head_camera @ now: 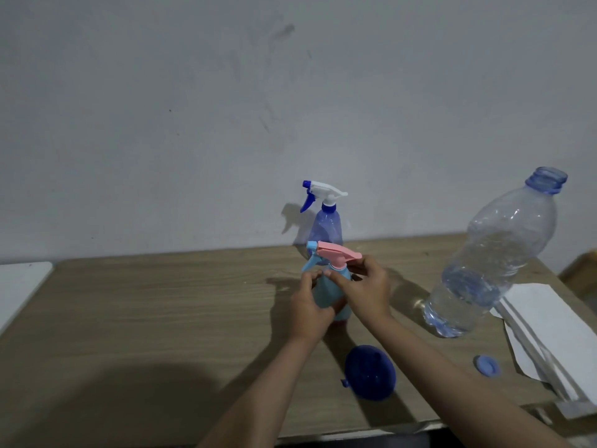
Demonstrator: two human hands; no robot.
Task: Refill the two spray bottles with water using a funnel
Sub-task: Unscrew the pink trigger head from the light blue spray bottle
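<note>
A light blue spray bottle with a pink and blue trigger head stands at the table's middle. My left hand grips its body. My right hand pinches the collar just under the pink head. Behind it, against the wall, a purple-blue spray bottle stands upright with its white and blue trigger head on. A dark blue funnel lies on the table in front of my hands. At the right a large clear water bottle stands uncapped, partly filled. Its blue cap lies nearby.
The wooden table meets a grey wall at the back. White sheets or boards are stacked at the right edge. A white surface adjoins the table on the left. The table's front edge runs below the funnel.
</note>
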